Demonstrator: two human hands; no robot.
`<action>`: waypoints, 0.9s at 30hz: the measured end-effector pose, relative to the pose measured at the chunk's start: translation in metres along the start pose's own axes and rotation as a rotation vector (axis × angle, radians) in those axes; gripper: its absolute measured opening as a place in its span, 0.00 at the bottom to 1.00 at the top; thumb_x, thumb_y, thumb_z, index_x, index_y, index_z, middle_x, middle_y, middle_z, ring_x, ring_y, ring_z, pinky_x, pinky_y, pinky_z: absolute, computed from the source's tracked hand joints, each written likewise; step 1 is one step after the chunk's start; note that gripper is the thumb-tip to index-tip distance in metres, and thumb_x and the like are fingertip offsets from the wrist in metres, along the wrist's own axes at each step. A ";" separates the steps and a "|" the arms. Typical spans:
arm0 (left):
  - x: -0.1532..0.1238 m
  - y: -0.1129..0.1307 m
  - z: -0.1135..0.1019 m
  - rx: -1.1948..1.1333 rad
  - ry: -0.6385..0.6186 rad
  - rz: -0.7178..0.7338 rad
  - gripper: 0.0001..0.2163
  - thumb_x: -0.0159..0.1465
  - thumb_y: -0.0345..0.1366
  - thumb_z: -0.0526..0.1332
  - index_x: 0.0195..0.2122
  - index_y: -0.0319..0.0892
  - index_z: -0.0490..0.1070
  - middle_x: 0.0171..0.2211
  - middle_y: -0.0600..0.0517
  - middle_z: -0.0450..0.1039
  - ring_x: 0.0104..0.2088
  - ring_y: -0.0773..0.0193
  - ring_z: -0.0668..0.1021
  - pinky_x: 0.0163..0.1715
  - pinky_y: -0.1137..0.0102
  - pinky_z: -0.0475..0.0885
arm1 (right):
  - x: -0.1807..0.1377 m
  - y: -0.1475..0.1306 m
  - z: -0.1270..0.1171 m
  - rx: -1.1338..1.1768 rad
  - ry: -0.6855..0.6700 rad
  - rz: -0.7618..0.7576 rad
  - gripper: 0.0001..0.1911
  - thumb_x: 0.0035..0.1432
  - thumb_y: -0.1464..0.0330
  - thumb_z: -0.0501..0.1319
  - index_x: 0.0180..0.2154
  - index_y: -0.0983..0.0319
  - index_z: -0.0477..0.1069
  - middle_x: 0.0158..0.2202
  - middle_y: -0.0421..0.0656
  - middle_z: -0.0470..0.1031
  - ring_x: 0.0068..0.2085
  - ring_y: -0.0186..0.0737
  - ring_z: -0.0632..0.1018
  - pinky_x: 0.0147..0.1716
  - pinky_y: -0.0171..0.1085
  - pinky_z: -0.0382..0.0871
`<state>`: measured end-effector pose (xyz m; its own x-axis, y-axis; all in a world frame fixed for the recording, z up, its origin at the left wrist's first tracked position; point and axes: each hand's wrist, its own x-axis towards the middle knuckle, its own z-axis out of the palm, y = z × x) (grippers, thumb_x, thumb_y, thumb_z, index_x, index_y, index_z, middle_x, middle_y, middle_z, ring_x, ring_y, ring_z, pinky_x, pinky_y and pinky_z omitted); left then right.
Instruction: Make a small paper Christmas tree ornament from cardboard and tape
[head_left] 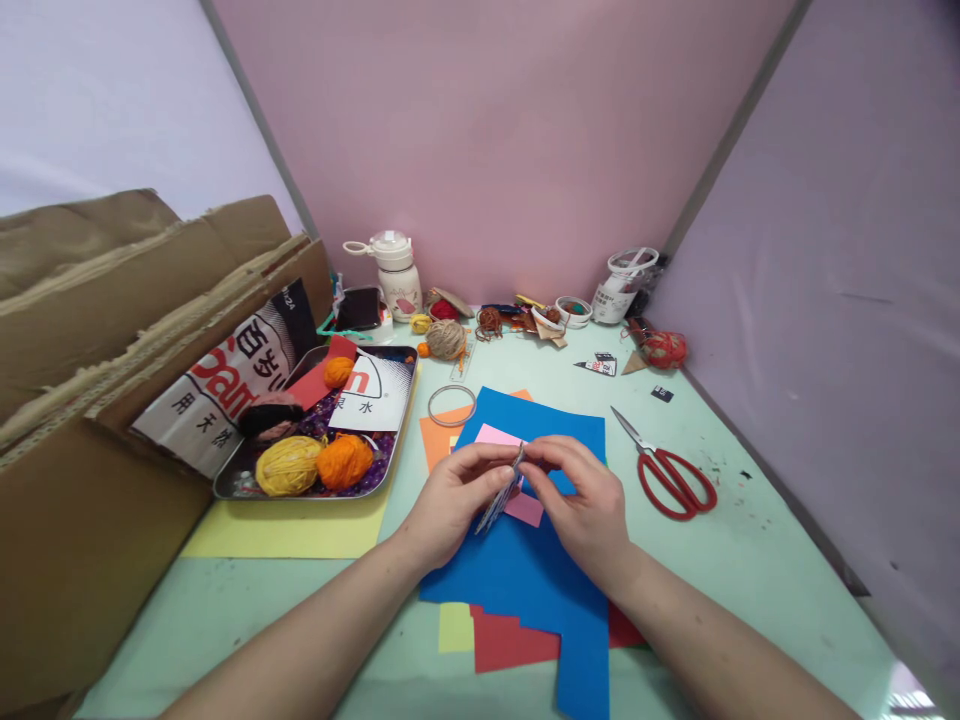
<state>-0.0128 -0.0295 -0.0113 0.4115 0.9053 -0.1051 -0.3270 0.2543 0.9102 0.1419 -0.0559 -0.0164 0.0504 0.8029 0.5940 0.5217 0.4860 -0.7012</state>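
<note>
Both my hands meet over a blue paper sheet on the pale green table. My left hand and my right hand pinch a small printed piece of paper or card between their fingertips, held on edge. A pink paper slip lies on the blue sheet just under it. Orange, red and yellow sheets stick out from under the blue one.
Red-handled scissors lie right of the sheets. A metal tray at left holds yarn balls and printed paper. Cardboard stands at far left. A white bottle, twine ball, ring and craft bits line the back.
</note>
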 end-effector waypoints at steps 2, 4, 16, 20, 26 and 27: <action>0.000 -0.001 -0.001 0.027 0.010 -0.002 0.11 0.54 0.35 0.66 0.38 0.41 0.76 0.40 0.48 0.77 0.41 0.61 0.76 0.44 0.66 0.68 | 0.000 0.000 0.000 0.007 0.006 0.003 0.05 0.58 0.70 0.58 0.37 0.58 0.71 0.37 0.44 0.74 0.39 0.39 0.75 0.37 0.39 0.73; 0.000 -0.001 -0.002 0.042 0.015 -0.007 0.11 0.54 0.35 0.67 0.39 0.41 0.76 0.40 0.47 0.77 0.41 0.60 0.75 0.43 0.66 0.68 | 0.000 -0.001 0.001 0.014 0.010 0.007 0.04 0.58 0.71 0.58 0.36 0.58 0.71 0.36 0.44 0.74 0.39 0.39 0.75 0.37 0.39 0.72; 0.000 -0.002 -0.002 0.029 -0.004 -0.009 0.11 0.55 0.36 0.66 0.40 0.41 0.75 0.41 0.47 0.76 0.42 0.59 0.75 0.44 0.64 0.68 | 0.000 -0.002 0.001 0.023 0.020 0.021 0.05 0.58 0.70 0.58 0.37 0.58 0.71 0.36 0.43 0.74 0.39 0.39 0.75 0.37 0.39 0.73; 0.000 -0.002 -0.002 0.026 -0.003 -0.022 0.11 0.55 0.36 0.66 0.39 0.41 0.75 0.41 0.47 0.76 0.42 0.60 0.75 0.44 0.64 0.68 | -0.001 -0.001 0.001 0.030 0.002 0.020 0.05 0.59 0.70 0.58 0.38 0.58 0.71 0.37 0.44 0.73 0.39 0.40 0.75 0.37 0.40 0.73; 0.000 -0.003 -0.002 0.000 -0.015 -0.024 0.11 0.55 0.35 0.66 0.39 0.41 0.75 0.41 0.47 0.76 0.41 0.60 0.76 0.44 0.65 0.68 | 0.000 0.000 0.000 0.022 -0.001 0.010 0.06 0.58 0.72 0.59 0.38 0.58 0.70 0.37 0.43 0.73 0.39 0.39 0.74 0.37 0.38 0.73; 0.000 -0.003 -0.002 -0.001 -0.016 -0.021 0.10 0.55 0.35 0.65 0.39 0.41 0.75 0.41 0.47 0.76 0.41 0.60 0.76 0.44 0.64 0.68 | 0.000 -0.001 0.000 0.024 0.002 0.011 0.06 0.58 0.72 0.59 0.38 0.58 0.70 0.37 0.43 0.73 0.39 0.39 0.74 0.37 0.38 0.73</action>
<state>-0.0135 -0.0297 -0.0144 0.4316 0.8943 -0.1181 -0.3189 0.2737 0.9074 0.1413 -0.0560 -0.0162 0.0572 0.8075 0.5870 0.5008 0.4855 -0.7166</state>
